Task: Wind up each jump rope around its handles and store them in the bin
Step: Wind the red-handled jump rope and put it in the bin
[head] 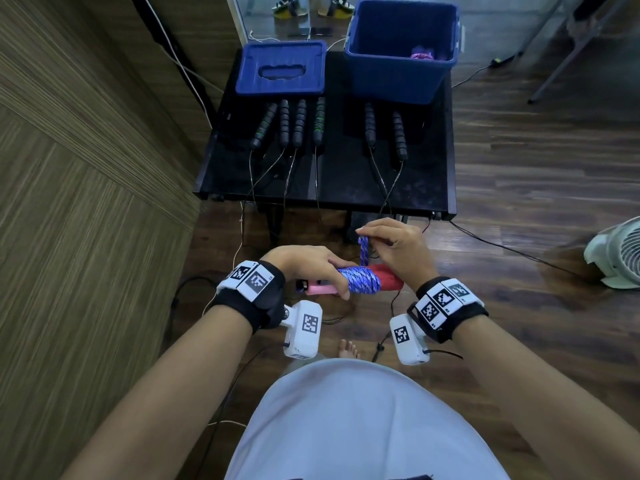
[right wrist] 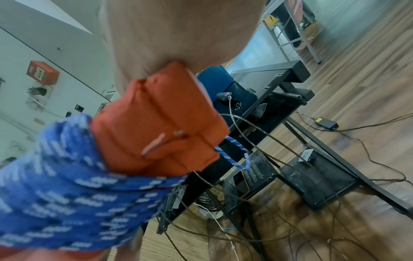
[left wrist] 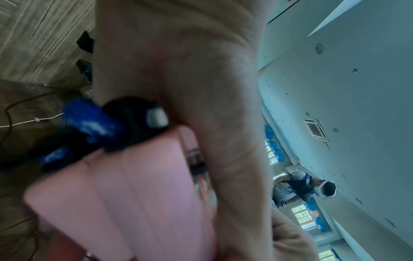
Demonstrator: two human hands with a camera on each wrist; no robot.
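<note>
Jump ropes are the whole job here, and one of them is mid-wrap out in front of the person, held over the floor. Going big to small: past both hands is the black table (head: 346, 188), and at its far end, well beyond the right hand, sits the open blue bin (head: 398, 64) with something purple already in it, probably a finished rope. The bin's lid (head: 280, 69) lies beyond the left hand. Between the bin and the hands are six black handles (head: 299, 124) in a row with thin cords hanging off the near table edge, so I'd guess three ropes are still waiting.

Now the one in hand. The left hand (head: 311, 268) is wrapped around the pink handle (head: 320, 289) and the start of the blue rope coil (head: 358, 280), probably to keep both handles together and stop the wraps sliding. The red handle (head: 389, 280) pokes out toward the right hand. The right hand (head: 391, 247) pinches a short loop of rope (head: 363, 249) just above the coil, holding it up taut. Looks like the last bit of slack, so I reckon it's about to get tucked or wound on. If that loop slips, the coil could loosen. After that it's a reach forward to the bin.
</note>
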